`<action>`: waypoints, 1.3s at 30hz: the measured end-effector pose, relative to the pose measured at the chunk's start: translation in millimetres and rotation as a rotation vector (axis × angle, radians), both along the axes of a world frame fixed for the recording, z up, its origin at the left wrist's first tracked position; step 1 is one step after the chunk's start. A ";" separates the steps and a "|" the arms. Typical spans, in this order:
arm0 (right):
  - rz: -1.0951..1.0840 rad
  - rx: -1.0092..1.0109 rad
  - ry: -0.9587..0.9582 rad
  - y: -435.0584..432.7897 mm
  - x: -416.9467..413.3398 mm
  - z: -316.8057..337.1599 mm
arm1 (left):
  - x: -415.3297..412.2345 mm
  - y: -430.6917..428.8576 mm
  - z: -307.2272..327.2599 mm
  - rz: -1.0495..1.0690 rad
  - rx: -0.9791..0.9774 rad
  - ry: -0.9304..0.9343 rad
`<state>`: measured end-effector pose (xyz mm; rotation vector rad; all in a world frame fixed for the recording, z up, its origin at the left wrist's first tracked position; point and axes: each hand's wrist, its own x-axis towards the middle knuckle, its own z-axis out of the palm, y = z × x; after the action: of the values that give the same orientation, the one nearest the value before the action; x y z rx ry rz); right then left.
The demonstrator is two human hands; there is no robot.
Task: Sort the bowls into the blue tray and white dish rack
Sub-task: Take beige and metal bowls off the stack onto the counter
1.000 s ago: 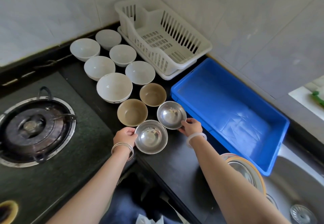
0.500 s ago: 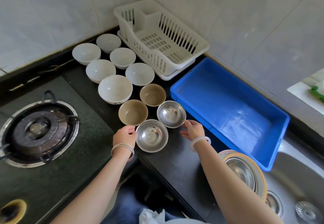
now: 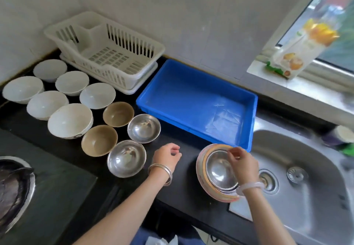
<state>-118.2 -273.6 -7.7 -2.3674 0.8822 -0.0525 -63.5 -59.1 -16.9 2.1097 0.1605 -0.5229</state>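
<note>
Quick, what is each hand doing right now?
Left hand: loosely curled, holding nothing.
Right hand: fingers pinched at the rim of the steel bowl; firm hold cannot be told.

right hand (image 3: 242,165) moved onto stacked steel bowl (image 3: 220,170)

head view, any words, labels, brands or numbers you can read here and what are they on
No text can be read.
Tall white carton with orange fruit pictures on the window sill: it has print, but too blurred to read.
Large white bowl with a dark mark near its base: the mark is too small to tell whether it is lettering.
Blue plastic tray, white plastic dish rack, steel bowls: no markings visible.
</note>
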 end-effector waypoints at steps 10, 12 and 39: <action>-0.189 0.035 0.104 -27.0 -43.7 -34.0 | -14.0 -89.8 -10.6 -0.281 0.075 0.007; -0.201 0.047 0.111 -25.9 -41.5 -35.3 | -13.7 -94.2 -14.4 -0.288 0.116 -0.011; -0.250 -0.047 -0.010 -45.2 -54.4 -4.3 | -15.1 -102.6 -24.9 -0.331 0.229 -0.057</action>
<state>-172.6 -318.8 -11.9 -2.2841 1.1796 -0.1864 -78.6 -161.7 -41.8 2.3879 -0.1731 -0.6627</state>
